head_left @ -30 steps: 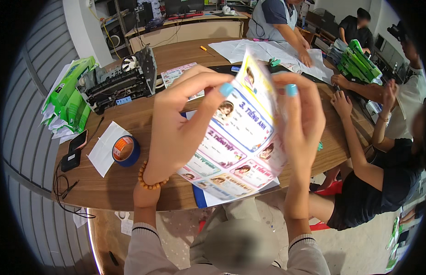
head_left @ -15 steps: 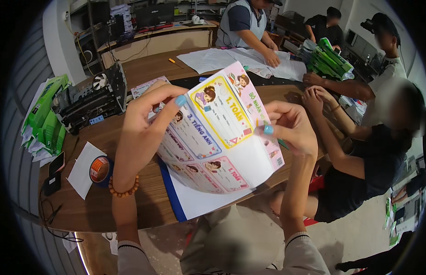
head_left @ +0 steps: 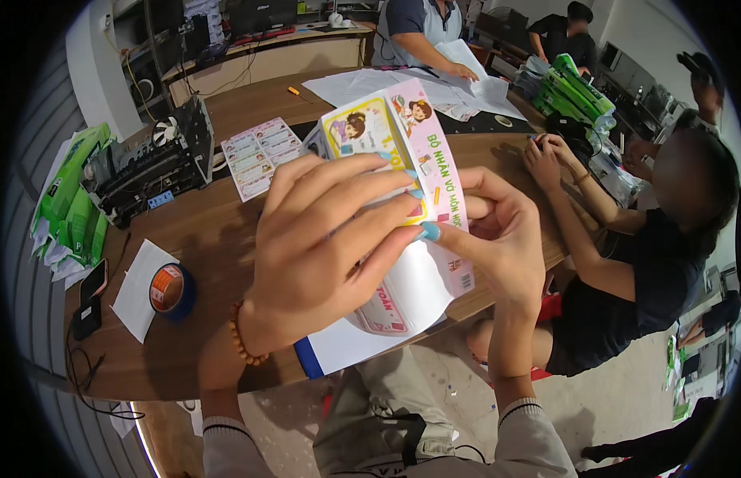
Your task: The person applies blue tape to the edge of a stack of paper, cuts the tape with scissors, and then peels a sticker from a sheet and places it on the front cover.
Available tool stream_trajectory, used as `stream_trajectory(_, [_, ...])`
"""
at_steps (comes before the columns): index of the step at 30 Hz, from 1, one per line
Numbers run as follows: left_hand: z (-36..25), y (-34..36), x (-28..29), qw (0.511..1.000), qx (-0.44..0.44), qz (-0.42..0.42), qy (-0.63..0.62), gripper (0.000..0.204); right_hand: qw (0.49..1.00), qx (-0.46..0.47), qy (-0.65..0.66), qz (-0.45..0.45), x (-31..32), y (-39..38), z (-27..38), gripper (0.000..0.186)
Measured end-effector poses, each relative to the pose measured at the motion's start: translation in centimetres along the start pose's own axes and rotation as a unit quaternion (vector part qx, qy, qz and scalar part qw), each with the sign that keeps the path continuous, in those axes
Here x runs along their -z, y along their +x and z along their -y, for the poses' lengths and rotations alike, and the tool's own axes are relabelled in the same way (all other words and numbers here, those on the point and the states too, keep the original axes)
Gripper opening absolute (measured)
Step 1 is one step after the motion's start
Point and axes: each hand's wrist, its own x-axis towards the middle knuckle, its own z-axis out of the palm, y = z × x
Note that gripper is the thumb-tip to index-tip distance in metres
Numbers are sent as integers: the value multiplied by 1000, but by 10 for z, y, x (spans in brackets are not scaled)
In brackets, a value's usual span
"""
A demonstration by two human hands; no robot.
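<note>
A glossy, bent sheet of colourful label stickers [head_left: 439, 171] with cartoon children and a pink side strip is held up above the table. My right hand [head_left: 502, 239] pinches its right edge, thumb in front and fingers behind. Across the sheet's face lies my left hand [head_left: 322, 239], its fingers stretched out and flat, covering most of the labels. Both thumb tips meet near the pink strip. Below the sheet is white paper [head_left: 350, 348] with a blue edge at its left. Another label sheet [head_left: 263, 155] lies on the table beyond my left hand.
Tape roll [head_left: 171, 291] rests on white paper at the left, near a phone [head_left: 94, 280]. An opened machine [head_left: 159, 163] and green packs [head_left: 76, 207] stand behind. At the right sits a person [head_left: 657, 239]; another handles large papers [head_left: 370, 84] across the brown table [head_left: 211, 350].
My left hand has left the sheet's left edge and moved right, now flat over its face. The sheet has turned more upright, uncovering the second label sheet. Across the table, the person lifts a paper.
</note>
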Motion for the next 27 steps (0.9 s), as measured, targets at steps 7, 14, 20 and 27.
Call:
stream_trajectory(7, [4,-2,2,994,27,24,-103,30,999,33,17,-20,-14,-11,8,45])
stream_trajectory(14, [5,-6,0,980,62,-7,-187,27,996,74,-36,-24,-19,-15,9,45])
stream_trajectory(20, [0,-4,-1,990,65,-18,-125,28,990,69,-110,-46,-18,-15,7,26])
stream_trajectory(27, [6,-6,-15,995,-25,-91,-42,27,990,69,-113,-50,-19,-14,3,19])
